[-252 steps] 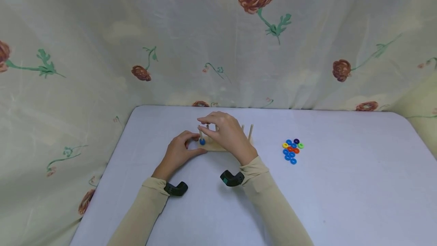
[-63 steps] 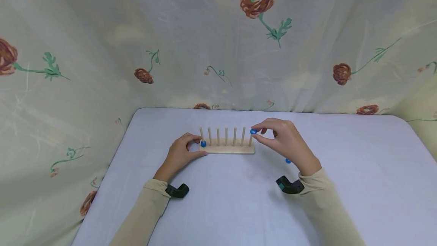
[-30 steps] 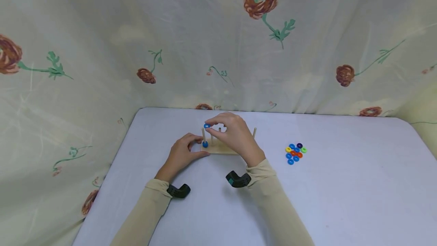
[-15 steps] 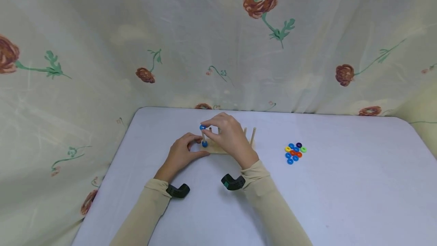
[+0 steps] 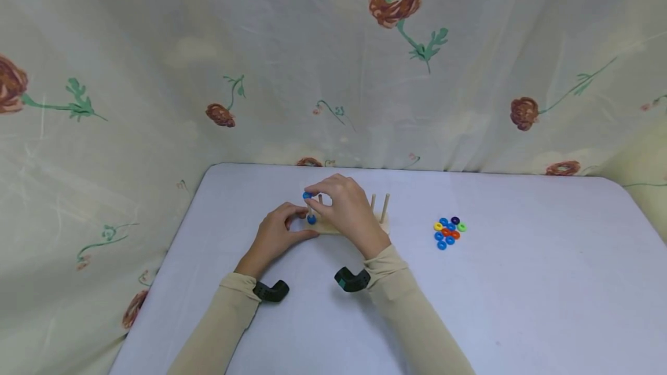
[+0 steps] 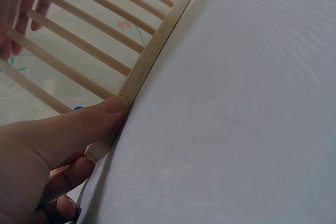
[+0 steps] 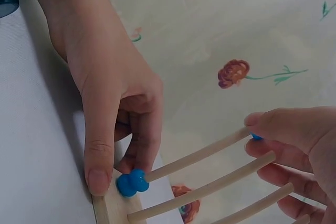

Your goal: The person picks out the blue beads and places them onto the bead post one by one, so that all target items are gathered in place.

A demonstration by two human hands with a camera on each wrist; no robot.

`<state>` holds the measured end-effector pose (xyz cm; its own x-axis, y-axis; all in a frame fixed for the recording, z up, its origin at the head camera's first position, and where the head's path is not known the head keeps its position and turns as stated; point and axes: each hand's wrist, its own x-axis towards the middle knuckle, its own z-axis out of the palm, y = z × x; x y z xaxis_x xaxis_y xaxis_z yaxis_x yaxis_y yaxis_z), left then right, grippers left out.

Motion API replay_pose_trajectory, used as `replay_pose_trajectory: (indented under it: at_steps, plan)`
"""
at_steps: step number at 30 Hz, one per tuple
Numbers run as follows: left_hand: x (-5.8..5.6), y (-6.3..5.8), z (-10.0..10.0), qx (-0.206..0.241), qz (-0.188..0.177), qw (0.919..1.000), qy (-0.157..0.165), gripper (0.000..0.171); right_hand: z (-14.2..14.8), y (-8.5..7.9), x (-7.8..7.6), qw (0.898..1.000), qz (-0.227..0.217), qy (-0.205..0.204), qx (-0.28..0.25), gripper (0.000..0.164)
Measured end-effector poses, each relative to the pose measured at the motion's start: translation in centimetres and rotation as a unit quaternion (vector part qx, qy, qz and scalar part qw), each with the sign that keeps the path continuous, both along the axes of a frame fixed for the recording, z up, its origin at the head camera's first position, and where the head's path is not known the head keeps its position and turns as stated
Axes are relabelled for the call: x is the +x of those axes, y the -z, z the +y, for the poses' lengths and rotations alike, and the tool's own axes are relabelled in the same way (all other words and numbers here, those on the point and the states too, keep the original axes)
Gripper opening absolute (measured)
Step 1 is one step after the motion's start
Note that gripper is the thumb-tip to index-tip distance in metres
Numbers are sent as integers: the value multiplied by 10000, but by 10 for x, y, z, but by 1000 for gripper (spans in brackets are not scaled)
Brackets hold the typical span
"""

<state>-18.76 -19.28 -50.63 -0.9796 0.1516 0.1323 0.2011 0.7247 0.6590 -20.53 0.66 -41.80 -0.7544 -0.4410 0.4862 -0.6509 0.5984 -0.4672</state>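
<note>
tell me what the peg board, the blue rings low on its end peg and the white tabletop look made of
Peg board: bare-looking, matt wood; streaky grain shows along the base.
Blue rings: probably plastic, smooth and glossy, given their bright highlights.
White tabletop: perhaps matt cloth, as fine weave-like lines show.

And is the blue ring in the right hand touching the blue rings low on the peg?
Apart. The right wrist view shows bare peg between the held ring and the lower rings.
</note>
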Motion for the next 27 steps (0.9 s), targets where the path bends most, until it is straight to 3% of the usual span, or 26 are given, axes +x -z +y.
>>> replay_pose_trajectory:
  at_steps: [8, 27]
  plan:
    - [0, 0, -1, -86, 68, 9999, 13, 49, 0, 1, -1, 10000, 14, 46, -74, 28]
    - [2, -1, 1, -21, -14, 10000, -4, 55, 6, -4, -1, 9999, 56, 123, -99, 29]
